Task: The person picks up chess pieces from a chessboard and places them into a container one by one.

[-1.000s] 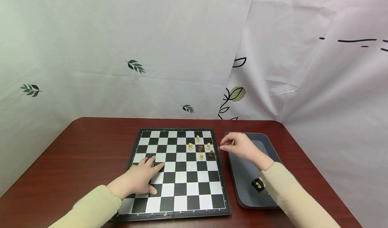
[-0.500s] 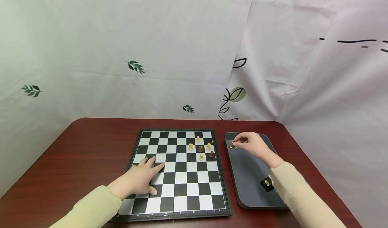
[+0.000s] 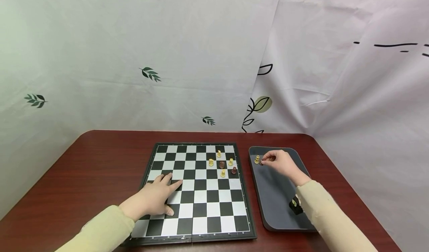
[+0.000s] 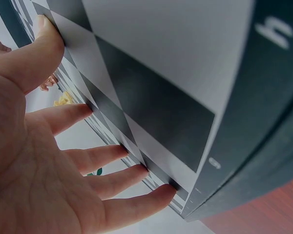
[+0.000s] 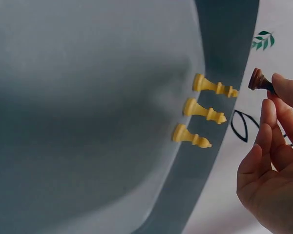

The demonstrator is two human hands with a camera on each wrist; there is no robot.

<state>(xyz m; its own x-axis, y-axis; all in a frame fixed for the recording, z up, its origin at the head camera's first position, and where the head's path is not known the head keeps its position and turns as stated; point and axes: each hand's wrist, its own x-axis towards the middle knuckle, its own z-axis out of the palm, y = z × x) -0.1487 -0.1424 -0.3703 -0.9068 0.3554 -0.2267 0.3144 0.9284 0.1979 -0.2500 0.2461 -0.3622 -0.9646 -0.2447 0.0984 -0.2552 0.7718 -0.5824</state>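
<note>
My left hand [image 3: 152, 198] lies with fingers spread on the left part of the chessboard [image 3: 200, 195], its fingertips touching the squares in the left wrist view. Over the far end of the grey tray [image 3: 273, 200], my right hand [image 3: 281, 163] pinches a dark brown chess piece [image 5: 258, 80] by its narrow end, base outward. Near that hand three yellow chess pieces stand in the tray: one with a pointed top [image 5: 215, 87], a middle one [image 5: 204, 111] and a round-headed pawn [image 5: 189, 136]. Its fingers partly hide these pieces in the head view.
Yellow pieces [image 3: 211, 162] and two brown pieces [image 3: 234, 170] stand at the board's far right. A reddish-brown table [image 3: 100, 162] carries board and tray, with a patterned cloth [image 3: 174, 58] hanging behind it. A black wrist device [image 3: 295, 205] sits by the right sleeve.
My right hand has moved from the board's right edge to over the tray, then slightly right and down. A yellow piece now shows apart from its fingertips. The left hand stays put.
</note>
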